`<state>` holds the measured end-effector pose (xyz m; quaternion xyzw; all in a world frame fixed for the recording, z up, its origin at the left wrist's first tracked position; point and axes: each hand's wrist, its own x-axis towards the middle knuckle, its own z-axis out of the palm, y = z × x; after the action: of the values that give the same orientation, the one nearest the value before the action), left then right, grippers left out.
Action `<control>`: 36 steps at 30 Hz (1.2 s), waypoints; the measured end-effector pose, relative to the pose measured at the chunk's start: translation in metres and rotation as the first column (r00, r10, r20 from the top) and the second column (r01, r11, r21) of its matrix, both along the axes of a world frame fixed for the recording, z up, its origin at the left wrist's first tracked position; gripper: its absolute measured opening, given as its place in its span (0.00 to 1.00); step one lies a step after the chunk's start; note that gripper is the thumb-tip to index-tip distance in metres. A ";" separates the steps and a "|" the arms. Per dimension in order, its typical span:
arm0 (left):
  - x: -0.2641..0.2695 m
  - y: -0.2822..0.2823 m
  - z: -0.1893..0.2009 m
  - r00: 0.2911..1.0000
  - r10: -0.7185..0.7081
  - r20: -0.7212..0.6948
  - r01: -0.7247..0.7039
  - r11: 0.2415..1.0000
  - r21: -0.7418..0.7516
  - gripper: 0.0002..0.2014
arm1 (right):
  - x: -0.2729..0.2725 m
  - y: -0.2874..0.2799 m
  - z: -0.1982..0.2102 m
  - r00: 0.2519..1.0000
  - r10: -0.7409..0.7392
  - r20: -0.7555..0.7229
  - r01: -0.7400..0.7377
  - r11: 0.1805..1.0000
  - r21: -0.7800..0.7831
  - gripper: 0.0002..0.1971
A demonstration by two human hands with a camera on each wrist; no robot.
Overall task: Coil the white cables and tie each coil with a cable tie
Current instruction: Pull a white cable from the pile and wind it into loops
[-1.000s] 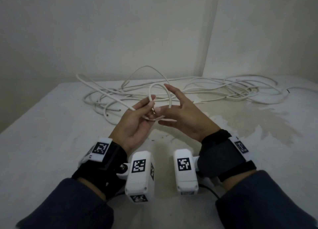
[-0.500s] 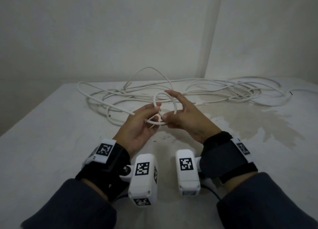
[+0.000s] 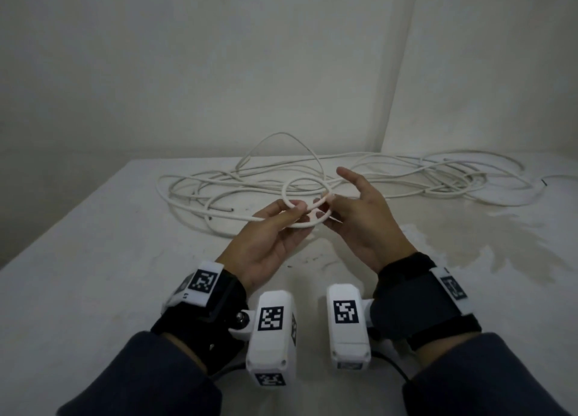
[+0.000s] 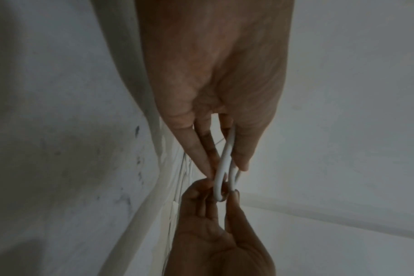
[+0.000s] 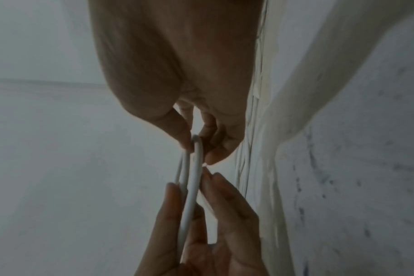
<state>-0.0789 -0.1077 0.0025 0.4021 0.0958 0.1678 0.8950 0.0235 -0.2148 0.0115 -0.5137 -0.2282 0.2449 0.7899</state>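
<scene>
A small coil of white cable [image 3: 301, 226] hangs above the table between both hands. My left hand [image 3: 297, 213] pinches its left side between thumb and fingers. My right hand [image 3: 330, 210] pinches the right side with thumb and lower fingers, while its index finger [image 3: 347, 176] points away, straight. A strand runs from the coil leftwards to the loose cable [image 3: 219, 193] on the table. In the left wrist view the coil [image 4: 221, 175] shows two strands edge-on between the left hand's fingertips [image 4: 241, 160]. The right wrist view shows the coil [image 5: 193, 184] pinched at its top end.
Tangled white cable lies across the back of the white table [image 3: 93, 274], in one heap at the left and a wider one [image 3: 444, 177] at the right, close to the walls. A stained patch [image 3: 469, 237] marks the table on the right.
The upright loop between my hands has tipped flatter and now shows two turns. My right index finger has come off the loop and points away.
</scene>
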 end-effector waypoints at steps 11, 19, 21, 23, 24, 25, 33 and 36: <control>-0.002 -0.003 0.003 1.000 -0.016 0.001 0.016 0.999 0.030 0.12 | -0.014 0.005 0.002 0.943 0.208 -0.258 -0.185 0.976 0.113 0.14; 0.004 -0.009 -0.006 0.884 0.457 -0.098 -0.467 0.875 -0.128 0.28 | 0.000 0.012 -0.005 0.845 -0.016 -0.535 0.225 0.917 0.329 0.17; 0.006 -0.007 -0.007 0.829 0.553 -0.084 -0.559 0.821 -0.114 0.25 | 0.002 0.010 -0.004 0.852 -0.013 -0.523 0.222 0.914 0.339 0.17; 0.007 -0.005 -0.004 0.788 0.612 -0.066 -0.613 0.790 0.008 0.19 | 0.002 0.009 -0.003 0.874 0.037 -0.485 0.146 0.931 0.334 0.17; 0.008 -0.003 -0.004 0.776 0.628 -0.056 -0.622 0.778 0.090 0.15 | 0.002 0.008 -0.002 0.887 0.063 -0.457 0.093 0.946 0.311 0.17; 0.009 -0.001 -0.003 0.769 0.637 -0.053 -0.620 0.764 0.179 0.12 | 0.001 0.008 -0.001 0.901 0.094 -0.423 0.030 0.960 0.278 0.17; 0.002 0.005 0.008 0.888 0.449 -0.096 -0.377 0.832 0.407 0.13 | -0.021 0.008 0.010 0.971 0.221 -0.093 -0.227 0.972 -0.056 0.15; -0.001 0.005 0.011 0.901 0.428 -0.067 -0.330 0.780 0.532 0.12 | -0.024 0.006 0.011 0.965 0.259 -0.030 -0.261 0.958 -0.122 0.18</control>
<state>-0.0801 -0.1030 0.0136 0.6092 0.2097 0.3263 0.6916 -0.0008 -0.2083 0.0226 -0.5259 -0.2726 0.3640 0.7188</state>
